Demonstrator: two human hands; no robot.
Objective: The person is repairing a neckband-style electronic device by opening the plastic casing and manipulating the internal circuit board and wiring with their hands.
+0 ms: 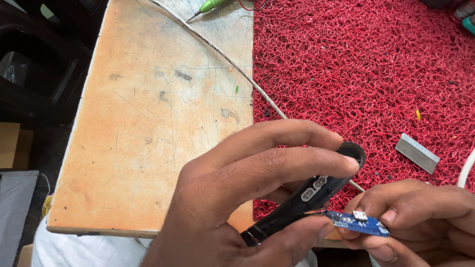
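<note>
The wooden desk (pixel 148 123) is scratched and carries a red looped mat (pixel 356 74) on its right part. A thin white cable (pixel 222 57) runs across both. The left hand (pixel 237 198) is closed around a black plastic casing (pixel 307 195) (it has a round opening at its upper end), holding it above the near edge of the desk. The right hand (pixel 420 222) pinches a small blue circuit board (pixel 358 222) just beside the casing, with thin wires between them. A small grey metal piece (pixel 417 153) lies on the mat, apart from the hands.
</note>
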